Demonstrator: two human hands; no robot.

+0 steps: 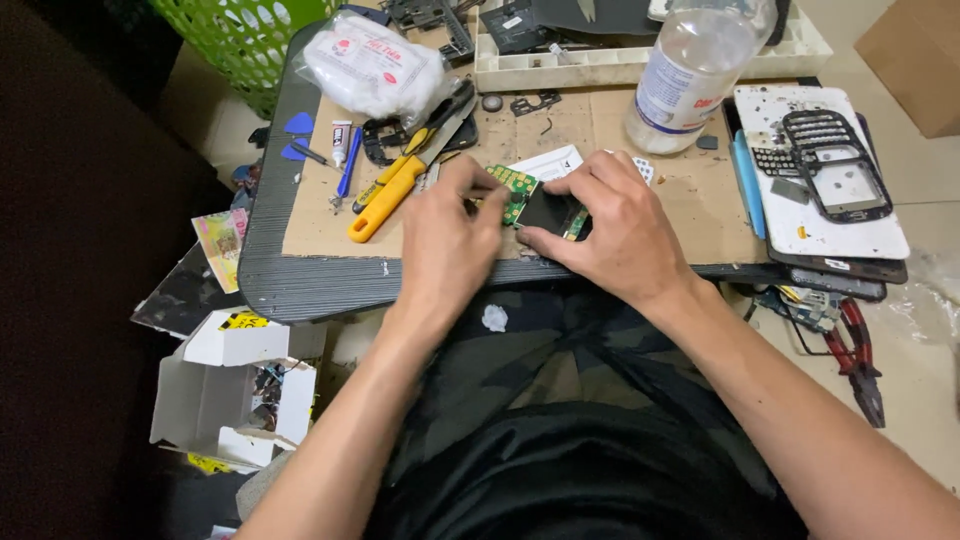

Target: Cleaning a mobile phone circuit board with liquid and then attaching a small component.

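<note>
Green circuit board (520, 190) w/ dark screen module (548, 212) sits centre frame, on the cardboard sheet (640, 205) covering the bench (262, 270). Left hand (447, 238) pinches the board's left end, fingers (470, 178) closed on its edge; prob. to steady it. Right hand (620, 225) clamps the screen module from the right, thumb under/near its lower edge, fingers over the top; grip looks like pressing or prying, can't tell which. Board held low, near the bench's front edge, close to the body.

Surroundings: yellow-handled pliers (395, 190) just left of left hand, almost touching. Blue spudger (349, 162) and small glue tube (341, 142) further left. Wipes pack (372, 68) upper left. Plastic bottle (690, 75) upper centre-right, near right hand's knuckles; tip risk. Phone frame w/ keypad (835, 165) on a white panel (850, 235) at right. Parts tray (640, 60) top. Red-handled pliers (860, 360) on the floor lower right.

Open room: bare cardboard right of right hand; little on left.
</note>
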